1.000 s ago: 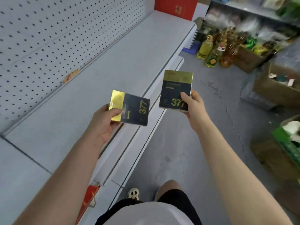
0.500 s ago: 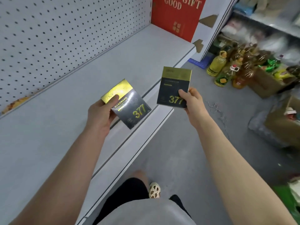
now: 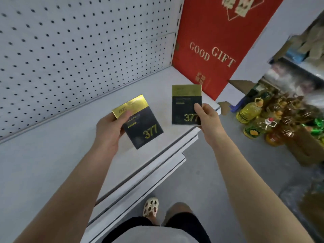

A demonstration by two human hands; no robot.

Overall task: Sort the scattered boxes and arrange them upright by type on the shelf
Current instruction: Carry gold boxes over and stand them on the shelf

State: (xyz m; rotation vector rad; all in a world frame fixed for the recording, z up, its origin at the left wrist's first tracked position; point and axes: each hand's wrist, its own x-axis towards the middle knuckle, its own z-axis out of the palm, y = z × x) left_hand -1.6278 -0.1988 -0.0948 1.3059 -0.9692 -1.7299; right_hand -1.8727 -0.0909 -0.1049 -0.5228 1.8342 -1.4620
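Each of my hands holds a flat black box with a gold top band and a gold "377". My left hand point(image 3: 109, 130) grips the left box point(image 3: 140, 124) by its gold end, tilted to the left, above the grey shelf point(image 3: 57, 146). My right hand point(image 3: 207, 120) holds the right box point(image 3: 185, 104) upright by its lower right corner, over the shelf's front edge. The two boxes are apart, a hand's width between them.
A white pegboard point(image 3: 78, 50) backs the shelf. A tall red "GOOD GIFT" box point(image 3: 219, 42) stands at the shelf's right end. On the floor to the right are several oil bottles point(image 3: 250, 111) and cardboard boxes point(image 3: 308, 148). My foot point(image 3: 150, 206) is below the shelf edge.
Both hands have carried their boxes forward and over the shelf, toward the red box. The left box has turned from lying sideways to nearly upright. The view has shifted right along the shelf.
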